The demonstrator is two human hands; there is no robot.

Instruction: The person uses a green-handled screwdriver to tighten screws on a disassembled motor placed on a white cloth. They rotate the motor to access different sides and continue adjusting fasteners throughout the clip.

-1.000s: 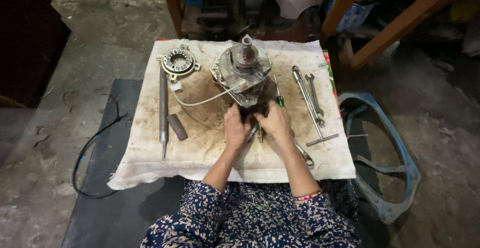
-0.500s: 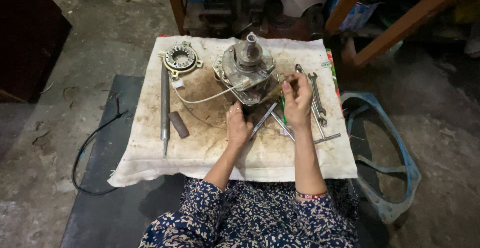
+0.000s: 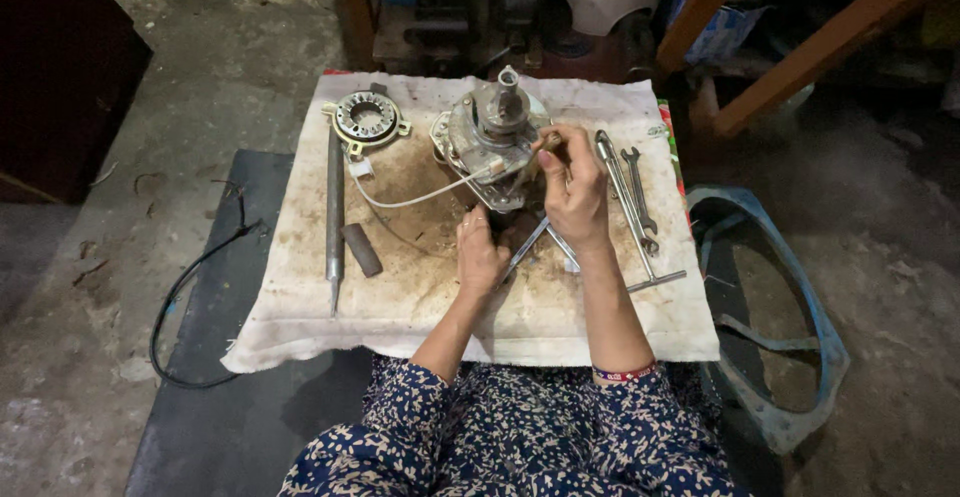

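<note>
A grey metal motor housing (image 3: 492, 137) with an upright shaft stands at the far middle of a stained white cloth (image 3: 400, 307). My right hand (image 3: 575, 197) is raised to the housing's right rim. Its thumb and fingertips are pinched on a small piece there that is too small to identify. My left hand (image 3: 482, 257) lies just below the housing, curled around a dark tool handle (image 3: 492, 221). Two crossed metal tools (image 3: 545, 242) lie on the cloth between my hands. A white wire (image 3: 420, 197) runs from the housing towards the left.
A round stator ring (image 3: 367, 120) lies at the far left of the cloth, with a long steel rod (image 3: 335, 217) and a short cylinder (image 3: 362, 250) below it. Wrenches (image 3: 630, 192) and a T-handle (image 3: 655, 279) lie on the right. A blue ring frame (image 3: 790, 367) and a black cable (image 3: 190, 287) are on the floor.
My right hand has risen from the cloth below the housing to its right rim. My left hand has stayed below the housing, and the view has shifted slightly.
</note>
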